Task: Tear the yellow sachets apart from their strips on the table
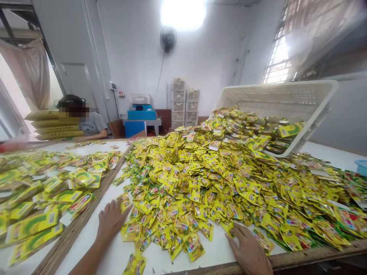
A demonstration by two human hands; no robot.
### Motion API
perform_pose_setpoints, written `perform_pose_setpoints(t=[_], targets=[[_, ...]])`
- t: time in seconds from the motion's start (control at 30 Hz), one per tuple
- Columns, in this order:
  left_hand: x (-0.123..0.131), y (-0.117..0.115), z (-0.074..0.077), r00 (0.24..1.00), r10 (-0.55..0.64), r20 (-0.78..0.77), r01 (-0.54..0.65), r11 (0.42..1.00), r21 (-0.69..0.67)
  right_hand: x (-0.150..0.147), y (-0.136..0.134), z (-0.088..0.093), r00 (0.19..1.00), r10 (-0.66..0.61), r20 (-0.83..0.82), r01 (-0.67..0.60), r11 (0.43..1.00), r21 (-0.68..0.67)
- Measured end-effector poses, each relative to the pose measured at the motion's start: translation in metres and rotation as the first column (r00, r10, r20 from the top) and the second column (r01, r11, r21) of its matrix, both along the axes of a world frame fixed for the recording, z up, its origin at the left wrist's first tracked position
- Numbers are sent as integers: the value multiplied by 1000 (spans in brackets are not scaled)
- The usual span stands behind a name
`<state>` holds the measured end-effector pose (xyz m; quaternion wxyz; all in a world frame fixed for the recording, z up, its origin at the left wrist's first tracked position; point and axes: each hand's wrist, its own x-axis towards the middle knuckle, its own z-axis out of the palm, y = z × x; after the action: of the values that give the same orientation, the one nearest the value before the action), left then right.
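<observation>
- Yellow packets (197, 172) are heaped across the white table (159, 258), from its wooden front edge (301, 260) up to the crate; a few are scattered toward the front.
- The left hand (113, 217) is laid at the heap's left side, fingers loosely spread, a packet touched by the fingertips.
- The right hand (248, 248) is placed at the front edge, half open, thumb apart, fingers by the nearest packets; its palm is hidden.
- The white crate (258, 93) is tipped on its side behind the heap, cartons and packets banked in its mouth.
- The table is split on the left by a wooden strip (84, 214), beyond which yellow cartons (34, 225) are spread.
- A blue tub (361, 167) is cut off at the right.
- A co-worker (94, 126) in grey is seated at the far left, beside stacked sacks (57, 131).
- Against the pale wall (129, 46), a blue cabinet (142, 114) and piled baskets (178, 103) are set.
- A dark fan (168, 39) is mounted above them, under a glaring light (183, 13).
- The right wall is pierced by a barred window (276, 61).
</observation>
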<state>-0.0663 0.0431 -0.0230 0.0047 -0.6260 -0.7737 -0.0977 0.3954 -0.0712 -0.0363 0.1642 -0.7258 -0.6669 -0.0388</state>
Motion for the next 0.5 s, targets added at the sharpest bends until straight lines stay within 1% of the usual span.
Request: perform_pose_setpoints(t=[0.1, 0.17, 0.27, 0.4, 0.5], targets=[[1, -1, 2, 1000, 11, 5, -11, 1000, -19, -5, -3, 8, 1000, -25, -11, 24, 998, -62], [2, -3, 4, 1000, 4, 2, -4, 1000, -19, -8, -5, 14, 999, -44, -10, 43, 998, -51], [3, -6, 7, 998, -39, -41, 38, 999, -6, -13, -9, 20, 997, -75, -7, 75, 997, -6], [-2, -9, 3, 979, -98, -181, 97, 995, -14, -20, -13, 26, 997, -77, -27, 77, 997, -6], [-12, -9, -8, 918, -223, -327, 239, 971, 7, -18, -13, 27, 1000, 15, -7, -15, 999, -52]])
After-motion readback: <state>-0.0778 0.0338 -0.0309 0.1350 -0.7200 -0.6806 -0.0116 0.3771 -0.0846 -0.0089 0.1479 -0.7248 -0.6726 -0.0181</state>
